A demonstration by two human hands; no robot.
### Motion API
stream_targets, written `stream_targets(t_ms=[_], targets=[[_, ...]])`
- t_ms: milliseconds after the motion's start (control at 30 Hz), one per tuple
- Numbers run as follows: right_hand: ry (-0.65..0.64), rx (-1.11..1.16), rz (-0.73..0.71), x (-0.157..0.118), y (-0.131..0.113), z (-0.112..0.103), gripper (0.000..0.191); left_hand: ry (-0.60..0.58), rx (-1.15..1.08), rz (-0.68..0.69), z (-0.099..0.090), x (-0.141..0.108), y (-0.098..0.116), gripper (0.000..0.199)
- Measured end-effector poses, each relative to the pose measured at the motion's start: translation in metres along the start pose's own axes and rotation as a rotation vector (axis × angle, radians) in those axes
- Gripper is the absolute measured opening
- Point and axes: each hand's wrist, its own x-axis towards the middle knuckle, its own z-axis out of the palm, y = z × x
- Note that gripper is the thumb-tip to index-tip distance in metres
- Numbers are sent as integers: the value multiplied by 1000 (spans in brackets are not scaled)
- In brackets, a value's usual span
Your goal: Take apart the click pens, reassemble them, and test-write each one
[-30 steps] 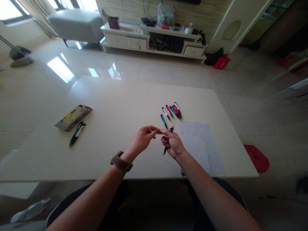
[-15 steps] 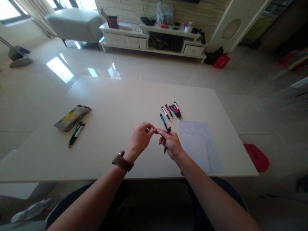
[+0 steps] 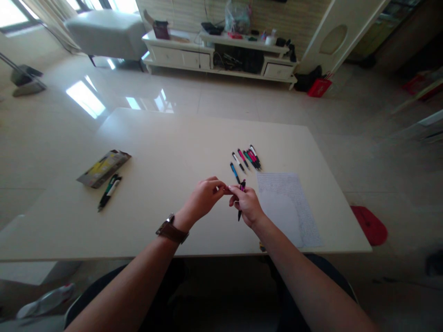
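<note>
My right hand (image 3: 246, 203) is closed round a dark pen with a purple upper part (image 3: 242, 185), its tip pointing down toward the table. The fingers of my left hand (image 3: 206, 197) are pinched together and meet the fingertips of my right hand; whatever lies between them is too small to make out. Just beyond my hands lies a blue pen (image 3: 235, 173). Behind it are a white pen (image 3: 238, 162), a pink pen (image 3: 243, 159) and a cluster of several more pens (image 3: 253, 157). A written sheet of paper (image 3: 280, 216) lies beside my right hand.
On the table's left (image 3: 155, 152) rest a grey and yellow box (image 3: 104, 168) and a few green, white and black pens (image 3: 110, 192). A small yellow and black object (image 3: 262, 247) sits at the front edge under my right forearm. A low cabinet (image 3: 183, 56) stands across the floor.
My left wrist has shifted slightly left and up, while the fingertips of both hands stay together. The purple pen in my right hand is turned a little more upright.
</note>
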Motion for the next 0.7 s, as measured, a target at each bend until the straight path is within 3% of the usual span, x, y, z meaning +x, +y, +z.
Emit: stream_targets(t_ms=[133, 333, 500, 700], targets=[[-21, 41, 21, -3, -3, 0, 24, -13, 29, 12, 0, 0, 1, 22], [-128, 200, 123, -5, -6, -1, 27, 188, 36, -132, -4, 3, 5, 19], [-129, 367, 212, 0, -10, -8, 19, 106, -275, -316, -11, 5, -1, 22], [-124, 351, 213, 0, -14, -9, 17, 28, -454, -317, -13, 5, 2, 24]])
